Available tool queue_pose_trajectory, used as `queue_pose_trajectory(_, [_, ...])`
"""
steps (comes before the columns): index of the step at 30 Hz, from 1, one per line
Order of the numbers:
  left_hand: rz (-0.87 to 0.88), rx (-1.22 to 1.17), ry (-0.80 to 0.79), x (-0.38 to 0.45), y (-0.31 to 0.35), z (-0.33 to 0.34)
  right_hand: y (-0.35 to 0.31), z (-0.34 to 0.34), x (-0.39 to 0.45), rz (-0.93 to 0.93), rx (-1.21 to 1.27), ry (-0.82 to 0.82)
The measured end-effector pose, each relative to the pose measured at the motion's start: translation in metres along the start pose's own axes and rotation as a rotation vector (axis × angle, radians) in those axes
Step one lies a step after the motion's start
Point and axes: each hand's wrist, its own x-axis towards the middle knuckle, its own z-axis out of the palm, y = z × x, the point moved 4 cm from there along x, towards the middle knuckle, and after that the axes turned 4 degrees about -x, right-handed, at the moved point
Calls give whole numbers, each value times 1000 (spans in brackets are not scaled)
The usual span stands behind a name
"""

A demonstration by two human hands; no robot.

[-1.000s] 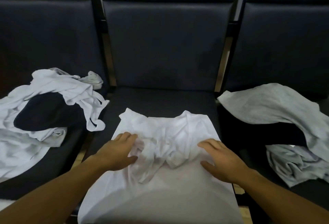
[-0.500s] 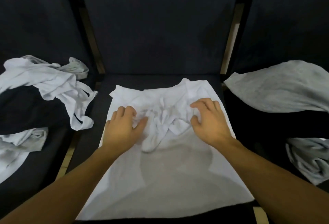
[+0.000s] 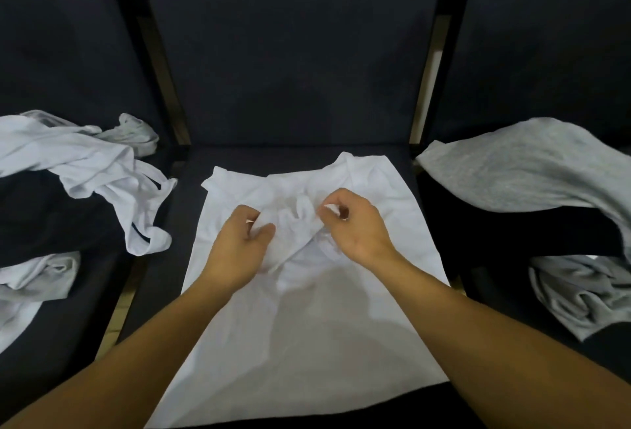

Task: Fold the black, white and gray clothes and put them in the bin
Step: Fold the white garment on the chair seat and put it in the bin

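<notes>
White cotton shirt [image 3: 307,319]: spread flat on the middle dark padded seat [image 3: 300,162]. Bunched folds at its centre are pinched by left hand [image 3: 239,247] and right hand [image 3: 358,230]; folds should be drawn outward evenly, then smoothed.

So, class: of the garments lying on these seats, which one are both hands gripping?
The white shirt spread on the middle seat: the left hand and right hand both pinch its bunched fabric. The gray garment and the white pile lie untouched.
</notes>
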Motion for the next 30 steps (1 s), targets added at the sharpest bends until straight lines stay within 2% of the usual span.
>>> queue_pose_trajectory(3, [-84,-259,-17,-7,10,-5,-8,-14,-9,47,214,54])
queue_pose_trajectory(6, [-136,-412,-10,-19,20,-16,-13,-32,-26,120,364,76])
queue_pose_trajectory(11, [-291,-619,-50,-60,18,-29,-6,-55,-65,247,398,-28])
queue_pose_trajectory(15, [-438,-501,-101,-98,0,-28,19,-53,-97,369,203,-297])
queue_pose_trajectory(17, [-474,-417,-139,-110,-11,-24,34,-45,-106,383,67,-377])
queue_pose_trajectory(20, [-501,-328,-167,-118,-23,-20,40,-36,-98,263,-137,-315])
queue_pose_trajectory(22, [-507,-272,-175,-117,-29,-19,32,-28,-91,187,-170,-243])
queue_pose_trajectory(24, [-525,-202,-186,-117,-33,-15,25,-15,-89,136,-206,-268])
queue_pose_trajectory(27, [-550,-122,-233,-115,-36,-9,22,1,-90,97,-423,-365])
queue_pose_trajectory(28, [-550,-118,-242,-114,-36,-8,23,2,-89,90,-442,-362])
queue_pose_trajectory(30, [-534,-128,-225,-111,-33,-11,22,-1,-85,98,-324,-341])
